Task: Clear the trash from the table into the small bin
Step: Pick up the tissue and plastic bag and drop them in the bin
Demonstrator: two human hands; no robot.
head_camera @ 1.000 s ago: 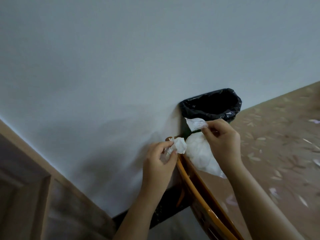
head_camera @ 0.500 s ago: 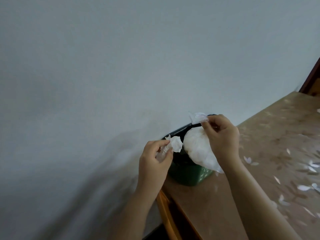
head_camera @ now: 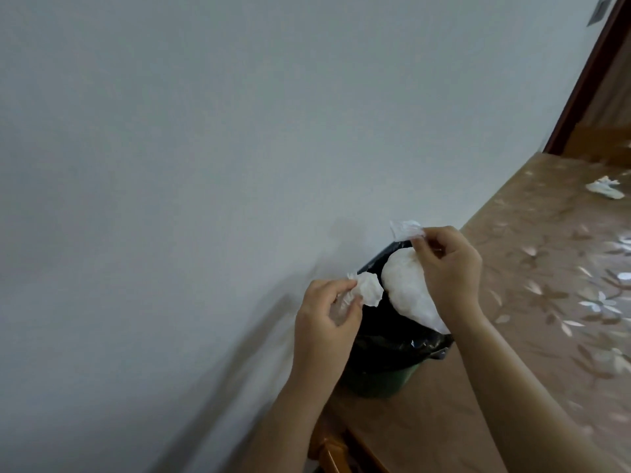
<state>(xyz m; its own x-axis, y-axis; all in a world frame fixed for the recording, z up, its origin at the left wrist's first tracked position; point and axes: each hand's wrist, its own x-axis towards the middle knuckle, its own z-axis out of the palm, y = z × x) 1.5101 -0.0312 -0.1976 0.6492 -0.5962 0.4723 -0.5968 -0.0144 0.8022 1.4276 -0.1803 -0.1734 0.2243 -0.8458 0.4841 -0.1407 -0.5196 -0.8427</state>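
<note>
A small green bin [head_camera: 382, 382] with a black liner [head_camera: 399, 339] stands at the table's left end, against the wall. My left hand [head_camera: 324, 322] pinches a crumpled white tissue [head_camera: 367, 290] over the bin's left rim. My right hand [head_camera: 447, 268] grips the neck of a white plastic bag [head_camera: 408, 288], which hangs over the bin's mouth. Both hands cover much of the opening.
The table [head_camera: 532, 336] has a brown cloth with pale flower prints and runs off to the right. Another crumpled white tissue [head_camera: 604, 187] lies at its far right. A plain wall [head_camera: 205, 148] rises behind the bin. A dark wooden frame [head_camera: 580, 80] stands at top right.
The view has swung right and down, so the bin sits lower and more of the table shows. Both hands still hold the tissue and bag, now over the bin's mouth.
</note>
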